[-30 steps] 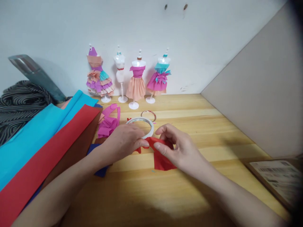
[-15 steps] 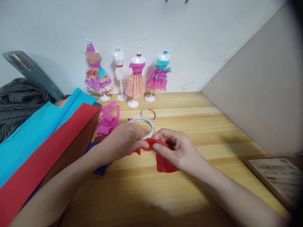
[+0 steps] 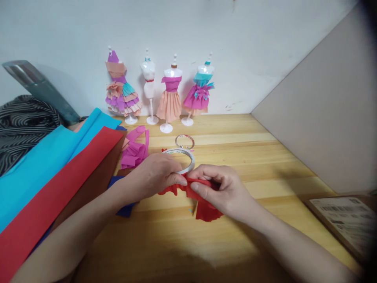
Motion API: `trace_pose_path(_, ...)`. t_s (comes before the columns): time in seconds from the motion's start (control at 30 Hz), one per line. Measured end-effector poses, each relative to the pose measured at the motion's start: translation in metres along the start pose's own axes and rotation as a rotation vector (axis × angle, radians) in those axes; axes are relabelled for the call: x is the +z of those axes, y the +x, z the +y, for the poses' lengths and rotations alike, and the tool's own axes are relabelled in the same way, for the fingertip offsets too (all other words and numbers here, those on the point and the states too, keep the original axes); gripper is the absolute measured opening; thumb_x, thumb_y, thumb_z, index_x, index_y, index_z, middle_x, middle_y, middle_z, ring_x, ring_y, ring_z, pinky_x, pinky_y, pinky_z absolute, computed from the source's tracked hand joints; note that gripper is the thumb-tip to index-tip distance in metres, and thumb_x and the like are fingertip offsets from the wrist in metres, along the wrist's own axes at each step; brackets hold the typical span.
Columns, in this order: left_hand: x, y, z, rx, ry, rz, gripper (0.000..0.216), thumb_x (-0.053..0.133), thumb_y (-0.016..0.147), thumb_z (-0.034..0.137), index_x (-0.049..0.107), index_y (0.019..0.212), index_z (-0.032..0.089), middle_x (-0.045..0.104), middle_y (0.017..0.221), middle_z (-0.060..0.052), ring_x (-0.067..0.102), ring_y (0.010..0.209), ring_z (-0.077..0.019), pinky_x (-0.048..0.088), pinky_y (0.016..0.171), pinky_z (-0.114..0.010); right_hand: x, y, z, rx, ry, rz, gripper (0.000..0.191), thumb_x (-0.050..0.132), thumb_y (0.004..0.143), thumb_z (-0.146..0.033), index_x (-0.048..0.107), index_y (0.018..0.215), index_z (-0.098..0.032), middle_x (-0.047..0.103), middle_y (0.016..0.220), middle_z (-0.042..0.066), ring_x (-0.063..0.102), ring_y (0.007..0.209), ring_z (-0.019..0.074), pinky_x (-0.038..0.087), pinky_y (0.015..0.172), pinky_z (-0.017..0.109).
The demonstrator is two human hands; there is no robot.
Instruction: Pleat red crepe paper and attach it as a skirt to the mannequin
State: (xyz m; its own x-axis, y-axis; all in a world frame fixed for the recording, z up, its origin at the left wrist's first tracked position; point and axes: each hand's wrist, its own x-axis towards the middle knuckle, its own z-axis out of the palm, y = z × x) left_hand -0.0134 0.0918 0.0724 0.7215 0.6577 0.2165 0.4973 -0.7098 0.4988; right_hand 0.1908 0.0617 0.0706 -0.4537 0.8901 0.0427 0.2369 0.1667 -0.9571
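A strip of red crepe paper (image 3: 207,210) runs between my two hands, gathered into small folds on the left. My left hand (image 3: 157,173) pinches the gathered part between thumb and fingers. Just to its right, my right hand (image 3: 222,188) pinches the strip, and a loose flat end hangs below it. Behind my left fingers is a roll of tape (image 3: 193,159), partly covered by that hand; I cannot tell whether the fingers hold it too. A thin ring-shaped bangle (image 3: 193,142) lies a little beyond the roll.
Small dress forms stand along the wall, several wearing paper dresses (image 3: 169,104), one nearly bare form (image 3: 149,88). Red paper (image 3: 59,184), blue paper (image 3: 44,151) and pink scraps (image 3: 135,153) lie at left, near a striped cloth (image 3: 26,125). A cardboard box (image 3: 338,224) sits at right.
The strip's pinched section between my hands has opened flatter and hangs lower, its loose end shifting slightly down. The tape roll appears a little farther right. Both hands keep their pinch.
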Motion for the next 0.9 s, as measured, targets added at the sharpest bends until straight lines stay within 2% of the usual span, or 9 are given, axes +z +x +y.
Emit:
trace_pose_path(0.13,0.0003,-0.0003,0.0008,0.013,-0.010,0.008,0.058,0.041,0.097,0.053,0.063,0.063,0.012,0.053,0.059,0.000,0.048,0.059,-0.0121,0.032,0.057,-0.023,-0.0011,-0.0005,0.0025,-0.041,-0.046,-0.005,0.016,0.059,0.080,-0.029,0.064,0.072,-0.016,0.055,0.057,-0.001,0.044,0.050,0.0097,0.036,0.047,0.023)
trace_pose_path(0.37,-0.0010,0.0002,0.0037,0.028,-0.048,0.005,0.047,0.051,0.095,0.046,0.068,0.066,0.012,0.056,0.060,0.000,0.052,0.060,-0.0121,0.034,0.059,-0.021,0.0002,0.0012,0.0052,-0.051,-0.192,0.128,0.017,0.057,0.079,-0.022,0.056,0.063,-0.017,0.047,0.050,-0.005,0.036,0.044,0.0070,0.028,0.042,0.021)
trace_pose_path(0.6,-0.0014,0.0018,0.0088,-0.049,0.008,-0.069,0.037,0.057,0.094,0.037,0.069,0.070,0.012,0.061,0.065,-0.002,0.056,0.066,-0.0140,0.037,0.062,-0.022,0.0031,0.0010,0.0065,0.019,-0.149,0.148,0.019,0.060,0.077,-0.024,0.048,0.063,-0.020,0.046,0.046,-0.006,0.039,0.038,0.0070,0.029,0.038,0.020)
trace_pose_path(0.9,0.0012,0.0003,0.0067,-0.053,0.007,-0.092,0.042,0.052,0.096,0.041,0.066,0.068,0.013,0.060,0.065,-0.002,0.056,0.067,-0.0150,0.038,0.064,-0.024,0.0061,0.0032,0.0081,0.068,-0.071,0.169,0.021,0.063,0.073,-0.026,0.048,0.061,-0.020,0.052,0.049,-0.004,0.043,0.042,0.0073,0.033,0.040,0.021)
